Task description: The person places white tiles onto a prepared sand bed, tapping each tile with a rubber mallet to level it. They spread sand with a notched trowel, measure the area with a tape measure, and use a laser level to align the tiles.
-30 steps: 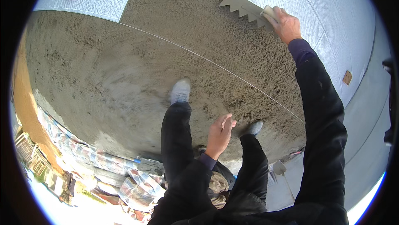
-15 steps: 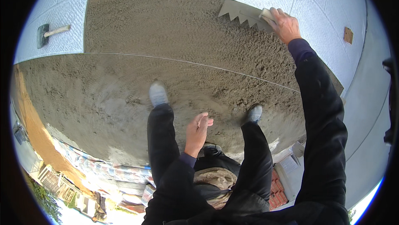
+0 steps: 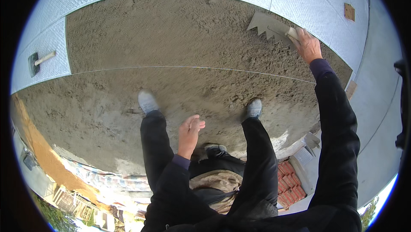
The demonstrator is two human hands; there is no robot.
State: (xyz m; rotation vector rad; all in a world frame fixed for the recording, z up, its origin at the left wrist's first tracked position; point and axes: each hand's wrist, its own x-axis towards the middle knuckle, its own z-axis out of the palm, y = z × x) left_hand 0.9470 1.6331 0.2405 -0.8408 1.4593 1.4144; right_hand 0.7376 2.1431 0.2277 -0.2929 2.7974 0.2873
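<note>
My right hand (image 3: 308,46) is closed round the pale handle of a notched trowel (image 3: 270,26). Its grey blade has large pointed teeth and rests on the rough mortar bed (image 3: 171,31), close to the edge of the pale slabs (image 3: 304,9). Low in front of my body, my left hand (image 3: 189,135) hangs over the grey ground with fingers loosely bent and nothing visible in them. A thin string line (image 3: 188,66) runs across the mortar, nearer to me than the trowel.
A mallet (image 3: 35,63) with a dark head lies on the left slab. On the right slab sits a small brown block (image 3: 349,12). Red bricks (image 3: 289,185) are stacked at lower right. Between my legs show another shoe (image 3: 215,147) and brown cloth (image 3: 216,180).
The trowel in my right hand has moved to the right along the slab edge and a little nearer to me. The whole view has shifted; my left hand keeps its pose.
</note>
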